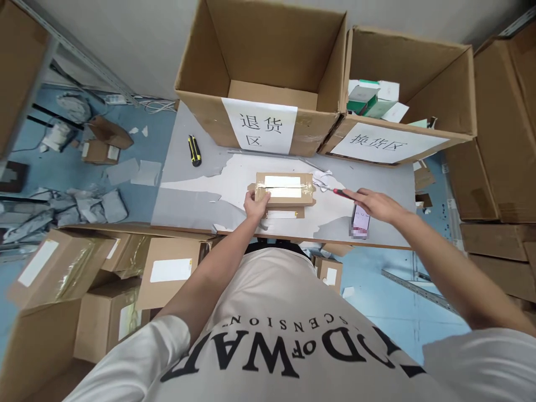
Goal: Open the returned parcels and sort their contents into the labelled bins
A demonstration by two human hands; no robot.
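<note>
A small taped cardboard box (285, 196) with white labels lies on the worktable. Its tape and label show a dark slit running along the top. My left hand (255, 204) is closed on the box's left front corner. In my right hand (379, 203) is a red-handled knife (342, 193) with a thin metal blade, which points left toward the box's right end. A crumpled white scrap (322, 180) lies by the blade. Close below my right hand rests a phone (360, 221) with a lit screen. Under the front of the box, a flat labelled cardboard piece (285, 214) sticks out.
Two large open cartons (310, 131) (439, 146) with paper signs stand along the table's back; the right one holds white and green boxes (383, 100). A yellow-black box cutter (194, 151) lies at left. Below left, a big carton holds several parcels (167, 271).
</note>
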